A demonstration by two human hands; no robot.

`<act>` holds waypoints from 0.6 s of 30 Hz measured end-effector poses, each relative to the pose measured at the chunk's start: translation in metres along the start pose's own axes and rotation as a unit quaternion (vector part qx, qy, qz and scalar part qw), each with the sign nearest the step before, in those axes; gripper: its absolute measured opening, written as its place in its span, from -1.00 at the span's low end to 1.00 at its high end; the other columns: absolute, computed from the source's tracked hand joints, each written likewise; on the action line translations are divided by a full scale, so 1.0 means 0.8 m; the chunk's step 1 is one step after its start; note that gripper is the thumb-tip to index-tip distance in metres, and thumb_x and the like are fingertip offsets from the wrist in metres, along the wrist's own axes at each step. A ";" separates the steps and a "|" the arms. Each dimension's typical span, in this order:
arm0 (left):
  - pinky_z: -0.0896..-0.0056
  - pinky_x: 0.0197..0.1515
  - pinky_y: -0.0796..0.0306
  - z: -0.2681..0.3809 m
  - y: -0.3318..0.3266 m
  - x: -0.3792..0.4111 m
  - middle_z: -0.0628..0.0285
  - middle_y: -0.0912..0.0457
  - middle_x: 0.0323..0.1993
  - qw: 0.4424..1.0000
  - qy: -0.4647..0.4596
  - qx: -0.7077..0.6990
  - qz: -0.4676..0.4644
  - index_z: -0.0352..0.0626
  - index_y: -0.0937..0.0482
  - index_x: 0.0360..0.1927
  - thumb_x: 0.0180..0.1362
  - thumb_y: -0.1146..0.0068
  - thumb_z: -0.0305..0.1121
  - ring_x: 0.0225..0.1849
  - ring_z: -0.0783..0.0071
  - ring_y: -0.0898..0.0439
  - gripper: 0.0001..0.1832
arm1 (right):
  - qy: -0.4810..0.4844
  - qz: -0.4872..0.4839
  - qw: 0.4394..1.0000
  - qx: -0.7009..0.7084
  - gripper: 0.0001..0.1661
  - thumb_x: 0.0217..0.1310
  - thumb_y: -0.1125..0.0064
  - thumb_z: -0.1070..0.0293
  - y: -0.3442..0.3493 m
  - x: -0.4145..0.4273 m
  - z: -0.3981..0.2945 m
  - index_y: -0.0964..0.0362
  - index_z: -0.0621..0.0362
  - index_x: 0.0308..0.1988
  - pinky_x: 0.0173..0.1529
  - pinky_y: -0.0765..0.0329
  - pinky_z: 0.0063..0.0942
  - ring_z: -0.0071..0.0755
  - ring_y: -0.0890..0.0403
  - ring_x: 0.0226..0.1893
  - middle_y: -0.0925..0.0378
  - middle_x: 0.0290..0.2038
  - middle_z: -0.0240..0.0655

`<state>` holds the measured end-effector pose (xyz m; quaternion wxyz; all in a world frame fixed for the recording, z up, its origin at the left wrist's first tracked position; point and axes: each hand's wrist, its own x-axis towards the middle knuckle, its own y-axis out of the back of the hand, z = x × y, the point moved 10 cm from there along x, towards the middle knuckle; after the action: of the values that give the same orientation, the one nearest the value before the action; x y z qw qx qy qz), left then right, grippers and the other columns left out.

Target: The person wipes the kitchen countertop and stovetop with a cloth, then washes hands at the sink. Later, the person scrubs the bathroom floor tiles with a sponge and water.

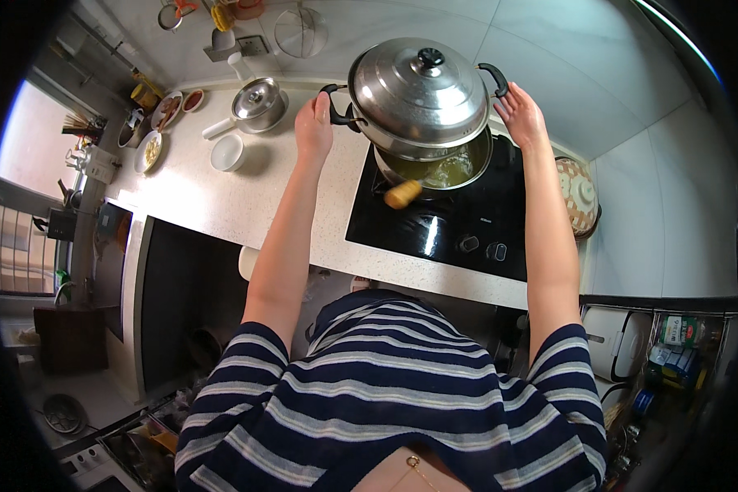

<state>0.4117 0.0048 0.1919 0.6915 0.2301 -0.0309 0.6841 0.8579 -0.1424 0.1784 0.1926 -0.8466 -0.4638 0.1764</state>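
My left hand (313,126) is closed around the black left handle of a stainless steel steamer or pot tier (400,144). At the opposite handle, my right hand (521,115) supports the vessel, its fingers partly hidden behind the black loop. A domed steel lid (387,86) with a black knob covers this vessel. Below and nearer to me is a wider steel pot (484,150) on the cooktop, partly overlapped by the upper vessel. Yellow-green liquid (433,172) shows inside it. A utensil with a wooden handle (403,194) leans out over the pot's near rim.
The black glass cooktop (406,227) has two knobs at its front. A lidded saucepan (259,107), a white bowl (227,153) and a plate of pale chopped food (149,152) stand left on the counter (190,197). A patterned lidded pot (577,190) sits right of the cooktop.
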 end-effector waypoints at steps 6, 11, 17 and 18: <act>0.24 -0.31 -0.38 -0.010 -0.002 0.019 0.17 -0.51 -0.51 0.999 0.031 -0.040 -0.004 -0.40 -0.57 -0.30 0.46 0.05 0.13 -0.43 0.34 -0.48 -0.36 | 0.027 0.040 0.968 -0.245 -0.10 0.30 -0.35 0.00 -0.010 0.018 -0.009 -0.23 0.22 0.43 0.46 -0.21 -0.17 -0.29 -0.25 0.47 -0.32 0.44 -0.19; 0.34 -0.34 -0.40 -0.035 -0.014 0.027 0.26 -0.52 -0.47 0.983 0.113 -0.142 -0.007 -0.38 -0.57 -0.30 0.43 -0.01 0.09 -0.44 0.47 -0.46 -0.41 | 0.153 0.134 0.911 -0.359 -0.30 0.37 -0.28 0.11 -0.041 -0.049 -0.074 -0.38 0.23 0.35 0.27 -0.44 -0.34 -0.29 -0.54 0.25 -0.50 0.31 -0.10; 0.37 -0.34 -0.39 -0.074 -0.024 0.042 0.34 -0.51 -0.42 0.959 0.134 -0.251 -0.007 -0.30 -0.59 -0.27 0.42 -0.05 0.10 -0.41 0.51 -0.47 -0.45 | 0.014 -0.074 0.983 -0.168 -0.74 0.41 -0.24 0.26 -0.173 -0.247 0.079 -0.62 0.16 -0.02 -0.30 -0.56 -0.61 -0.54 -0.64 -0.36 -0.64 -0.35 -0.35; 0.38 -0.33 -0.39 -0.074 -0.031 0.041 0.35 -0.51 -0.42 0.955 0.139 -0.263 -0.013 -0.29 -0.59 -0.26 0.42 -0.05 0.10 -0.41 0.52 -0.47 -0.46 | -0.100 -0.121 0.977 -0.144 -0.69 0.45 -0.19 0.27 -0.192 -0.261 0.130 -0.58 0.15 0.09 -0.24 -0.61 -0.59 -0.47 -0.70 -0.28 -0.70 -0.27 -0.29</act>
<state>0.4214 0.0574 0.1440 0.7339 -0.0564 -0.1105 0.6678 0.5917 -0.2272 0.1888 0.0412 -0.7812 -0.6002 0.1665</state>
